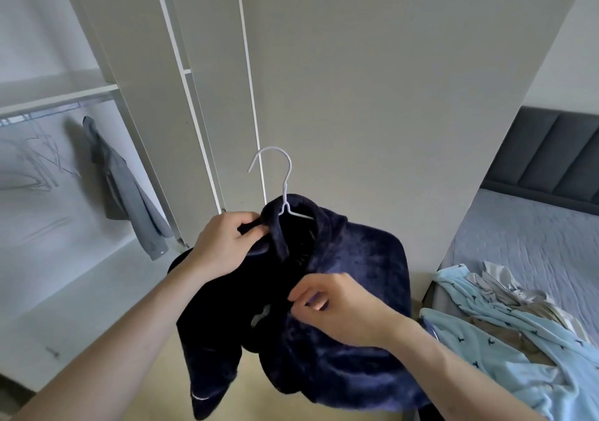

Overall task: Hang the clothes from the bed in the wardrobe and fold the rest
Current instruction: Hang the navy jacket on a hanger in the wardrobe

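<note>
Presently, the navy fleece garment (350, 258) on a white hanger (278, 180) is clutched at the collar by the left grip (227, 245) and pinched below by the right grip (337, 307).

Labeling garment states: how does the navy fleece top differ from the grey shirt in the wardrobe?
Navy fleece top: dark, plush, held by left hand and right hand, away from the rail. Grey shirt: light, thin, hanging untouched inside the wardrobe. The top is on a white hanger; the shirt's hanger isn't visible.

The navy top (350, 258) looks plush and fleecy, its hanger (278, 174) thin, smooth white-coated wire, the wardrobe door (372, 80) matt, the bedcover (518, 245) quilted cloth.
</note>
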The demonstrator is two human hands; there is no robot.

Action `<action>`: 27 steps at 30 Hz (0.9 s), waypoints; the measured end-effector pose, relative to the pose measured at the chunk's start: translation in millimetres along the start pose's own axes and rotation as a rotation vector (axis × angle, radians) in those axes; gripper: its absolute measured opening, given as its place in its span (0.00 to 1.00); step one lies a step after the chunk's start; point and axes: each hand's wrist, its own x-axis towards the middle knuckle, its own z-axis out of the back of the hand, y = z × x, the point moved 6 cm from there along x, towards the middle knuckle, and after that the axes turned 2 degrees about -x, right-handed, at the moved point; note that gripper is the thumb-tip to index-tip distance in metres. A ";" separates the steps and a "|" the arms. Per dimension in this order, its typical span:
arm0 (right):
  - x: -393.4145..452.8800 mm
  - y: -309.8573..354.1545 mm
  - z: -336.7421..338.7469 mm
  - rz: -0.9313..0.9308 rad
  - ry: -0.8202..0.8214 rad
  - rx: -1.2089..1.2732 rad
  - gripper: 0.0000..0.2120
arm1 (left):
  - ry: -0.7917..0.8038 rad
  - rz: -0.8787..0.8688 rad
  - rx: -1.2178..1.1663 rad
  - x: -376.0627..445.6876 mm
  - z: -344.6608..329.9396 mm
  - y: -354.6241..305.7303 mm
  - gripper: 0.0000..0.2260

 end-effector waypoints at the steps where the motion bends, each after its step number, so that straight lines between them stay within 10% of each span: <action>1: -2.7 -6.4 17.1 0.001 -0.140 0.024 0.05 | -0.006 -0.006 -0.026 -1.2 4.3 0.1 0.13; 6: -20.6 -41.0 99.0 0.006 -0.704 -0.141 0.10 | -0.006 -0.028 -0.045 -5.5 11.5 -6.7 0.14; 16: -0.1 -75.5 102.2 -0.066 -0.434 -0.235 0.07 | 0.069 -0.005 -0.008 -5.3 -2.7 -15.7 0.23; 27: 29.6 -21.2 55.2 0.126 -0.364 -0.104 0.15 | 0.115 -0.054 0.136 -13.8 -23.1 -47.7 0.11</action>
